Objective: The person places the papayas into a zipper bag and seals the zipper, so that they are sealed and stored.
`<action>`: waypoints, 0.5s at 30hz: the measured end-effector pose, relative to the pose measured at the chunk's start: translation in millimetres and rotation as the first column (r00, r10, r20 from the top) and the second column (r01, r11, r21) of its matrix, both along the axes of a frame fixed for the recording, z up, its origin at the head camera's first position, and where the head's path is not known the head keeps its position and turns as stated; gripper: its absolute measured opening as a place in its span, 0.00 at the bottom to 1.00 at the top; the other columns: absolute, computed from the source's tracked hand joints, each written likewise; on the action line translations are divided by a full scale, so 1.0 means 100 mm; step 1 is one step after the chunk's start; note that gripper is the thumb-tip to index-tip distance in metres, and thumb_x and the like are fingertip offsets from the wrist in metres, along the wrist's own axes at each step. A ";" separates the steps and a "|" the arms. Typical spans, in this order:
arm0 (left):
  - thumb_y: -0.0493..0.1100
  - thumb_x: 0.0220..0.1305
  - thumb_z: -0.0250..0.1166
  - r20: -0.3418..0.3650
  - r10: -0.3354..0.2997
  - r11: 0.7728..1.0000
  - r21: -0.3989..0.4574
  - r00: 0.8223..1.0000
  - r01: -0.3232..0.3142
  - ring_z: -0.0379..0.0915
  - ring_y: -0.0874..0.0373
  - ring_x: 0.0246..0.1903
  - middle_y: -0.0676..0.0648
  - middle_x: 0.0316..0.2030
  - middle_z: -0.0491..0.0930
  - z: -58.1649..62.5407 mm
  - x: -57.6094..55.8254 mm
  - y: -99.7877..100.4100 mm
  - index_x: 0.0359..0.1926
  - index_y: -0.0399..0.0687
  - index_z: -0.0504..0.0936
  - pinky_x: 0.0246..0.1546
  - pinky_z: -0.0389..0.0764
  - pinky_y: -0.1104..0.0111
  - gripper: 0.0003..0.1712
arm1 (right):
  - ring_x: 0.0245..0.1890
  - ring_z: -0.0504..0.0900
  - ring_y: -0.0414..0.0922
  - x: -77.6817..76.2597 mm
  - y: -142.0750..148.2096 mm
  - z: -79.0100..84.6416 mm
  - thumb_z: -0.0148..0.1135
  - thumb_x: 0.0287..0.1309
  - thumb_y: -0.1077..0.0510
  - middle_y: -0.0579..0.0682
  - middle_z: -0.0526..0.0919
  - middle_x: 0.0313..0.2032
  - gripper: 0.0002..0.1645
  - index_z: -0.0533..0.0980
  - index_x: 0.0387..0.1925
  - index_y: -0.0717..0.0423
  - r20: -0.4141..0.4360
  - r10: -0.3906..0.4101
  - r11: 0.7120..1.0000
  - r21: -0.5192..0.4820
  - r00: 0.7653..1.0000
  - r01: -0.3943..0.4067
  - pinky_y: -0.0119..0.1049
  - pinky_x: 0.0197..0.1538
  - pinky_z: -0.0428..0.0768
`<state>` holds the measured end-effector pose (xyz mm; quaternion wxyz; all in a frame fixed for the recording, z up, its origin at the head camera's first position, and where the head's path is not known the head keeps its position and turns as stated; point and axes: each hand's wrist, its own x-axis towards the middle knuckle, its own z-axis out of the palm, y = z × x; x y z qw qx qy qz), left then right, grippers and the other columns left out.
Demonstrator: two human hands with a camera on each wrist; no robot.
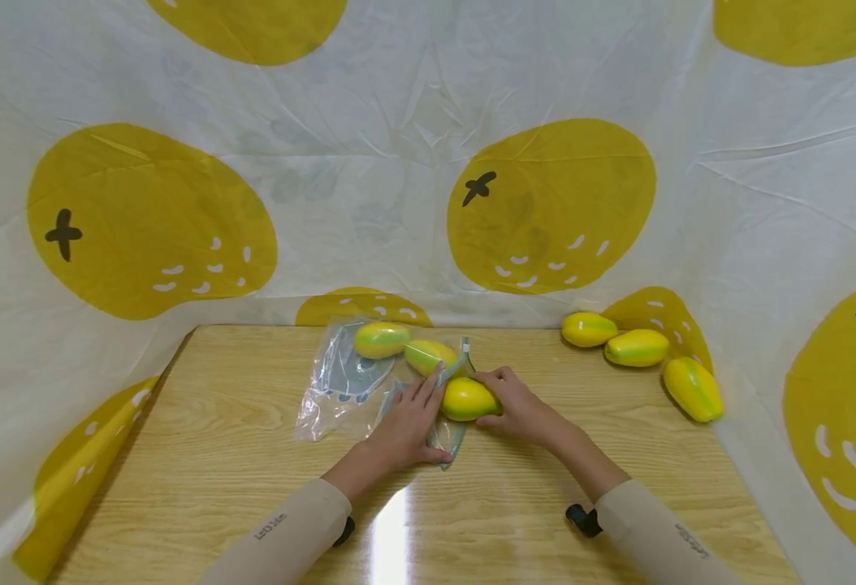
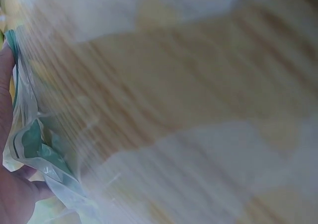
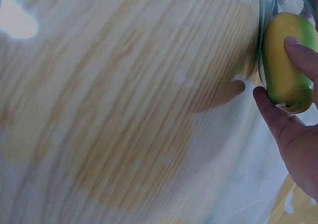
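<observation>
In the head view, my left hand (image 1: 409, 418) holds the mouth of a clear zip bag (image 1: 446, 443), its fingers along the upper edge and its thumb at the lower corner. The bag's greenish zip strip (image 2: 14, 50) shows beside my fingers in the left wrist view. My right hand (image 1: 519, 406) grips a yellow-green papaya (image 1: 469, 399) by its right end, at the bag's mouth. In the right wrist view the thumb lies across the papaya (image 3: 283, 50), with other fingers under its end. Another papaya (image 1: 430, 356) lies under clear plastic just behind.
A clear bag with a grey-blue print (image 1: 351, 370) lies to the left, with a papaya (image 1: 382, 340) in it. At the back right are three more papayas (image 1: 636, 348) along the edge of the wooden table (image 1: 216, 455). Patterned cloth (image 1: 369, 211) hangs around the table.
</observation>
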<state>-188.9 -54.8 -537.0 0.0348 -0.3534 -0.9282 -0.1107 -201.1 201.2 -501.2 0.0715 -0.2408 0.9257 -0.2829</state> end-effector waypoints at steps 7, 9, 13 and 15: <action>0.75 0.46 0.76 -0.012 0.008 1.000 -0.007 1.000 -0.008 0.54 0.38 0.76 0.44 0.84 0.27 0.03 0.02 0.02 0.82 0.41 0.49 0.62 0.73 0.34 0.75 | 0.51 0.79 0.50 -0.03 -0.10 -0.02 0.80 0.54 0.53 0.58 0.79 0.55 0.45 0.70 0.70 0.58 -0.012 -0.028 1.000 -0.015 1.000 0.028 0.52 0.58 0.81; 0.74 0.47 0.76 -0.017 0.007 1.000 -0.010 1.000 -0.007 0.54 0.37 0.76 0.44 0.84 0.27 0.03 0.03 0.03 0.82 0.40 0.48 0.62 0.74 0.34 0.75 | 0.52 0.80 0.50 -0.04 -0.14 -0.02 0.80 0.54 0.52 0.56 0.80 0.56 0.43 0.71 0.67 0.59 -0.010 -0.044 0.999 -0.025 0.999 0.044 0.50 0.58 0.81; 0.75 0.47 0.75 -0.033 0.011 1.000 -0.021 0.999 -0.012 0.55 0.36 0.76 0.44 0.84 0.28 0.03 0.04 0.02 0.82 0.40 0.49 0.60 0.76 0.35 0.75 | 0.52 0.82 0.49 -0.05 -0.19 -0.01 0.80 0.53 0.48 0.54 0.83 0.55 0.39 0.73 0.61 0.59 -0.037 -0.059 0.998 0.003 0.998 0.059 0.49 0.57 0.82; 0.75 0.47 0.75 -0.042 0.015 1.000 -0.026 0.999 -0.016 0.55 0.35 0.76 0.44 0.84 0.29 0.04 0.04 0.02 0.82 0.40 0.49 0.60 0.77 0.36 0.75 | 0.54 0.83 0.50 -0.05 -0.20 -0.02 0.80 0.53 0.46 0.54 0.84 0.57 0.40 0.74 0.63 0.58 -0.059 -0.059 0.998 0.030 0.996 0.061 0.50 0.58 0.82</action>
